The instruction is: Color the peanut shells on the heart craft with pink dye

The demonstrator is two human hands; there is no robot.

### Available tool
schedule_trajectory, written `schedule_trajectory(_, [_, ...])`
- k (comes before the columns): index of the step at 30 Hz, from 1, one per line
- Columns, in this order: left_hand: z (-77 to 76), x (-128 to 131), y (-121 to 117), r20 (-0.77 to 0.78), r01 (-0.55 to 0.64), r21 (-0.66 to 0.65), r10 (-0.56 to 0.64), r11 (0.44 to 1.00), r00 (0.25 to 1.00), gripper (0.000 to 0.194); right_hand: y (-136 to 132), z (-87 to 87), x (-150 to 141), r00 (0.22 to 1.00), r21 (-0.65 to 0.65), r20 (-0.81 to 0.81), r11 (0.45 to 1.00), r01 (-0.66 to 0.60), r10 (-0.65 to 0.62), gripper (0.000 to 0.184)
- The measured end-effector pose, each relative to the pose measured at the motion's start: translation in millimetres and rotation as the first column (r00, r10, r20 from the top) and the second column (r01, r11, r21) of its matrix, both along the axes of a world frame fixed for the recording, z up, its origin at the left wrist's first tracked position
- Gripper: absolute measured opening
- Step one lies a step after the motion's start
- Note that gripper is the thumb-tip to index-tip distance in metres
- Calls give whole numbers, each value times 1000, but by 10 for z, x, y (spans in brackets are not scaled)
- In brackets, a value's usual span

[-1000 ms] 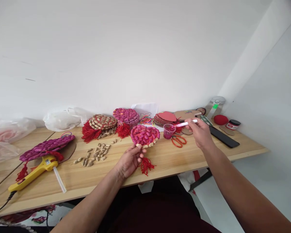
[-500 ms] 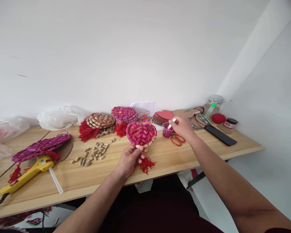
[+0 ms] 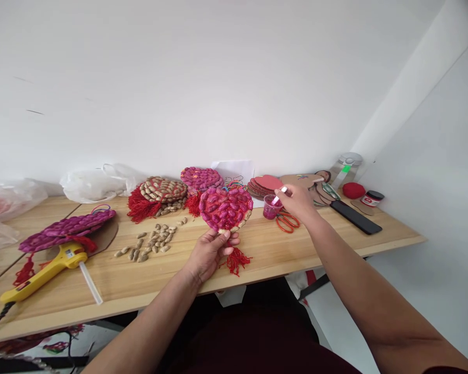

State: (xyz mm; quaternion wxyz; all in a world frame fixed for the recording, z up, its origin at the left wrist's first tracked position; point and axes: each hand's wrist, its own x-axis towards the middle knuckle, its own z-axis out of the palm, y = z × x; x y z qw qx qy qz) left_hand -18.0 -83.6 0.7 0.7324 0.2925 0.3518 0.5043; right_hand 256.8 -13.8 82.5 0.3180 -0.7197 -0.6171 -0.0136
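My left hand [image 3: 209,253] grips the lower tip of a heart-shaped piece [image 3: 225,209] covered in pink-painted peanut shells and holds it tilted up above the wooden table [image 3: 171,270]. A red tassel [image 3: 236,259] hangs from its tip. My right hand [image 3: 299,202] pinches a white brush handle [image 3: 280,195], whose lower end dips into a small clear cup of pink paint [image 3: 271,207] just right of the heart.
Loose unpainted peanuts [image 3: 150,244] lie left of my hand. A yellow glue gun [image 3: 47,272] and a purple shell piece [image 3: 64,228] lie far left. Stacked shell rounds [image 3: 164,190], red card hearts [image 3: 265,185], orange scissors [image 3: 286,222], a black slab [image 3: 354,217] and a jar [image 3: 372,198] line the back.
My right hand came in from the right and lowered the brush into the paint cup. My left hand tilted the heart more upright, toward me.
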Motion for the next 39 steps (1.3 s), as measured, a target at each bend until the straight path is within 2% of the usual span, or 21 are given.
schedule_trajectory(7, [8, 13, 0, -6, 28, 25, -28, 999, 1000, 12, -87, 76, 130, 993, 144, -116, 989, 8, 9, 29])
schedule_trajectory(12, [10, 38, -16, -25, 14, 78, -12, 997, 1000, 21, -233, 88, 130, 968, 314, -228, 949, -28, 104, 31])
schedule_trajectory(17, [9, 44, -32, -56, -15, 143, 23, 990, 998, 31, -568, 66, -162, 912, 430, -316, 896, -109, 263, 35])
schedule_trajectory(19, [9, 40, -35, -78, -35, 169, 49, 985, 996, 33, -738, 46, -338, 848, 470, -368, 864, -184, 381, 30])
schedule_trajectory(23, [20, 30, -41, -136, -51, 229, 84, 972, 987, 36, -989, -36, -608, 855, 461, -268, 838, -291, 444, 22])
schedule_trajectory(27, [33, 24, -46, -129, -48, 240, 81, 970, 988, 38, -1052, -139, -687, 869, 497, -144, 794, -350, 473, 14])
schedule_trajectory(34, [43, 18, -56, -117, -49, 248, 80, 968, 990, 35, -1043, -190, -686, 880, 494, -135, 801, -338, 455, 16])
schedule_trajectory(39, [36, 12, -54, -130, -35, 260, 71, 965, 989, 40, -1004, -178, -641, 902, 528, -129, 798, -290, 413, 18])
